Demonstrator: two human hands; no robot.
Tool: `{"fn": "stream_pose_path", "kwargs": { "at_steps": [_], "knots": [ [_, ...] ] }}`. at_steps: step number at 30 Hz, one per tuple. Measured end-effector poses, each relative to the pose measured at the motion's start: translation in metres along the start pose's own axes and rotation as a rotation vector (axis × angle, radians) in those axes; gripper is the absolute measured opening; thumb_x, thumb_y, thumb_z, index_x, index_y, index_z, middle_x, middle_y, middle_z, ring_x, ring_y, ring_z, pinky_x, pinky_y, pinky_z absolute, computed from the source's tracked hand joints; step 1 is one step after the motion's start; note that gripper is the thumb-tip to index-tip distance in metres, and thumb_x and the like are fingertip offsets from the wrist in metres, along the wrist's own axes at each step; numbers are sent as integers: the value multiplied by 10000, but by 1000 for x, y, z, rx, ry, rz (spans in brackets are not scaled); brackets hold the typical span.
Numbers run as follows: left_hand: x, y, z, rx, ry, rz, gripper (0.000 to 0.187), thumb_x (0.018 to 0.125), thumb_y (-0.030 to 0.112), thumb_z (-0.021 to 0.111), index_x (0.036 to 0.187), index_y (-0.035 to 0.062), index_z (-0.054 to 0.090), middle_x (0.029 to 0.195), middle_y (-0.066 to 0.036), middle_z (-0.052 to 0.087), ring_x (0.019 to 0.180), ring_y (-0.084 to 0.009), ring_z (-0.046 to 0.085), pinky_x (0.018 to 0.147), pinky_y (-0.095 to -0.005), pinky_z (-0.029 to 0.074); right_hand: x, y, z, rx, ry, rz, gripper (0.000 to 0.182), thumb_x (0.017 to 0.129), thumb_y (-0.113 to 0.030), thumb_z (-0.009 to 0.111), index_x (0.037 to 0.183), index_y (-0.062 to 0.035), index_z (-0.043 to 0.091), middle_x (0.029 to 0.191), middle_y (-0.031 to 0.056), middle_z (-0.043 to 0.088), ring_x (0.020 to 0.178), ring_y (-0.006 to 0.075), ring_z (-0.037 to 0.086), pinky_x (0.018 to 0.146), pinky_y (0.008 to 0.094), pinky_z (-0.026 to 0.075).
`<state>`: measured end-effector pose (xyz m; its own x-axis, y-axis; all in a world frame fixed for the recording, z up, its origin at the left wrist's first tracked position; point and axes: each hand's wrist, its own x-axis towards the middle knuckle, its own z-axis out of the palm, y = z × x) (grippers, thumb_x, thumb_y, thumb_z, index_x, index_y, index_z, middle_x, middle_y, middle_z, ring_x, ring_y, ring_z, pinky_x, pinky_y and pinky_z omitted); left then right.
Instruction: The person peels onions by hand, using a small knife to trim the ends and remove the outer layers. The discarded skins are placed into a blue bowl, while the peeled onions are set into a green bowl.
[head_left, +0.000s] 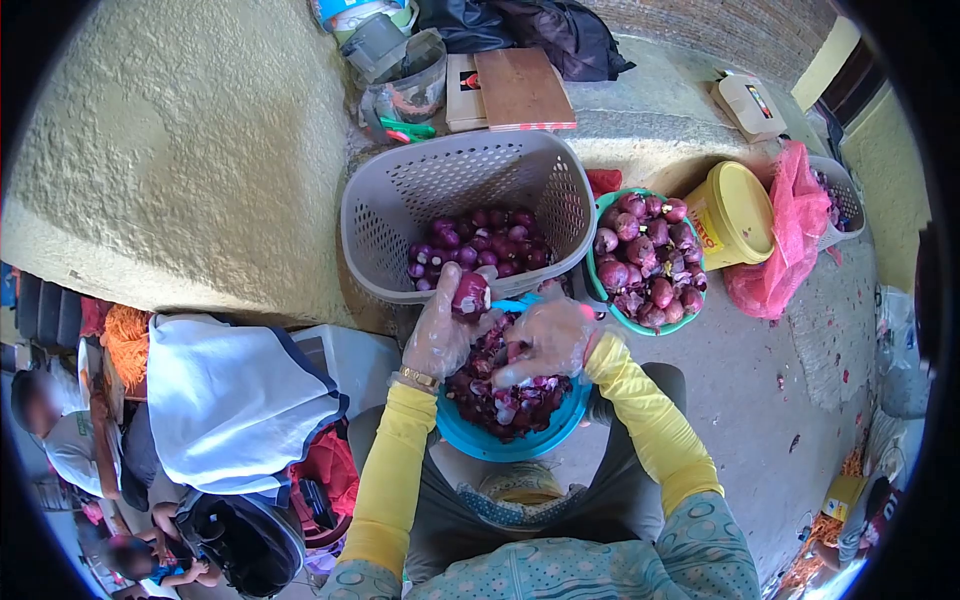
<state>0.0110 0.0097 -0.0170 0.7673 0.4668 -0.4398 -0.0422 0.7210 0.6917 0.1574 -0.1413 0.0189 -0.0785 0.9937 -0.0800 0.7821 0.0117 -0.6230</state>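
Note:
My left hand (440,335), in a clear glove, holds a red onion (470,297) up over the near side of the grey basket. My right hand (550,340), gloved too, is curled close beside it; what lies between its fingers is too small to make out. Below both hands a blue basin (480,445) holds dark onion skins (510,405). Smooth purple onions (480,240) lie in the grey perforated basket (365,215) beyond my hands. To the right, a green basin (655,330) is heaped with onions in rough skins (650,250).
A yellow bucket (745,215) and a pink mesh bag (790,240) stand at the right. Boards (525,90) and plastic containers (410,85) are behind the grey basket. White cloth (240,400) lies at the left. Other people (75,440) sit at the far left and lower right.

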Motion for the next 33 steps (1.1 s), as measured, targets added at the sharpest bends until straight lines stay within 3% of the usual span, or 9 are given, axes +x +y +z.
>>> {"fn": "stream_pose_path", "kwargs": {
  "at_steps": [6,10,15,18,21,23,24,26,33],
  "knots": [
    [7,-3,-16,-253,-194,-67,665,1022,561,532,1405,18,508,1109,-105,655,992,-207,638,823,-352,599,8,22,37,-177,-68,115,601,808,-683,691,877,-90,758,755,176,695,760,413,676,682,518,517],
    [3,1,-2,-369,-134,-37,567,1031,478,571,1373,29,528,1152,-116,636,1065,-213,624,901,-363,579,3,20,30,-55,-177,95,505,857,-566,687,876,-63,715,826,188,708,842,414,683,746,531,514],
    [7,-5,-7,-380,-105,34,399,1031,297,628,1316,32,539,1253,-119,593,1158,-261,594,967,-402,562,-4,33,61,-58,-38,301,349,943,-369,590,1009,-38,680,948,231,704,914,438,677,844,523,538],
    [8,-6,-5,-346,-117,97,412,1005,216,666,1339,25,519,1282,-122,574,1172,-258,590,1002,-400,548,-1,32,59,-41,-72,246,287,967,-279,577,1121,-45,642,924,225,702,904,445,677,824,539,526],
    [10,-6,-1,-9,-43,144,480,941,150,731,1346,15,511,1353,-141,541,1252,-274,554,1088,-413,482,-1,38,64,-25,-104,221,300,966,-273,577,1152,-48,645,942,240,698,926,439,679,839,536,527],
    [14,-16,-3,580,53,686,588,849,77,788,1353,1,496,1415,-166,507,1338,-294,499,1156,-415,398,-1,37,62,-63,-160,275,304,961,-279,564,1109,-30,656,986,234,705,960,430,686,866,528,537],
    [10,-11,1,581,52,684,588,849,77,788,1353,1,496,1415,-166,507,1338,-294,499,1156,-415,398,-1,35,61,-97,-216,330,316,957,-285,551,1066,-13,667,1029,228,713,993,420,692,893,521,548],
    [2,0,9,1062,123,875,641,804,41,803,1356,-8,481,1456,-182,478,1385,-299,457,1182,-418,350,-2,40,67,-116,-226,334,308,949,-270,560,1074,-10,668,1042,222,716,1001,412,695,895,512,553],
    [7,-9,1,971,132,838,654,802,35,798,1366,-6,468,1432,-186,479,1371,-276,460,1173,-410,361,4,57,86,-124,-289,403,253,898,-183,642,1069,0,681,1076,208,718,1038,378,703,883,474,568]
  ]
}}
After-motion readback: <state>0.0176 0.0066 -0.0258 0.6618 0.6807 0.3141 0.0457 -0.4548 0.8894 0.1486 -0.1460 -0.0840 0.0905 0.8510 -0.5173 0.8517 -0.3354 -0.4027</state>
